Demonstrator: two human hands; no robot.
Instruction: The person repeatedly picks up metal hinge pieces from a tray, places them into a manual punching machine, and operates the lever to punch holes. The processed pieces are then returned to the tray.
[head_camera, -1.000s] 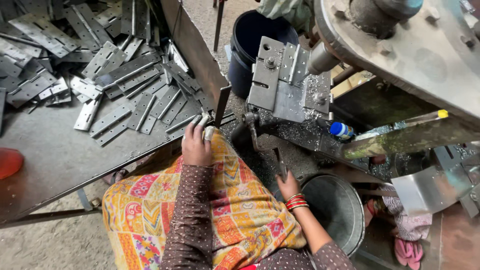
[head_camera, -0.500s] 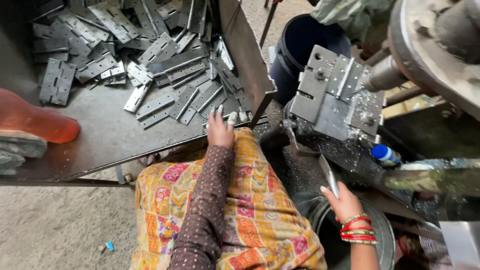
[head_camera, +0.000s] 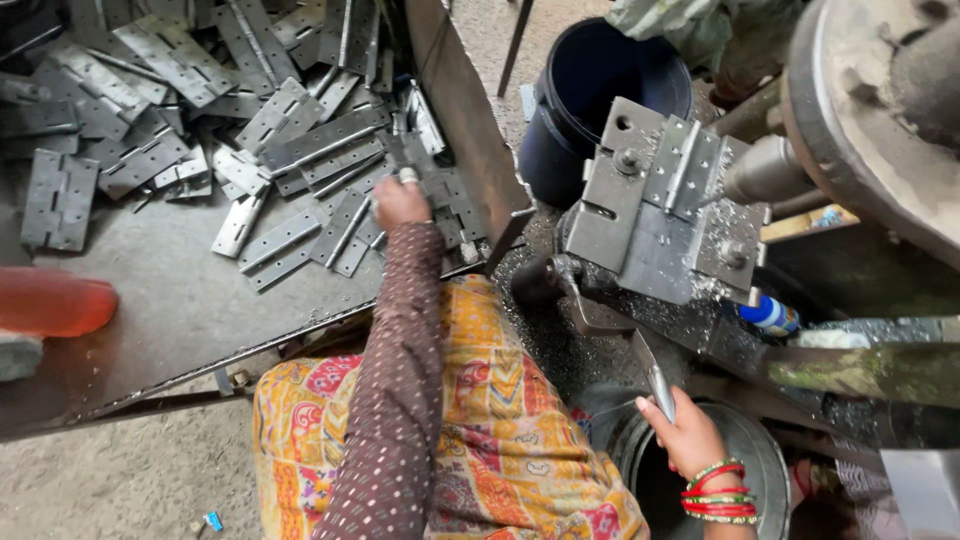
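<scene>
Two hands work apart: at 5 o'clock the right hand (head_camera: 690, 440) is closed around a metal strip (head_camera: 655, 375) above a bucket (head_camera: 760, 470); at 11 o'clock the left hand (head_camera: 400, 200) reaches onto the hinges (head_camera: 300, 140) piled on the surface (head_camera: 170, 300), fingers curled on one.

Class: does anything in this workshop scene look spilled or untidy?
Yes. Metal shavings lie scattered below the drilling jig, beside the person's knee. The hinge plates on the tray lie heaped at all angles, where the left hand reaches.

A dark blue bucket (head_camera: 600, 90) stands beside a blue-capped bottle (head_camera: 768, 315).
</scene>
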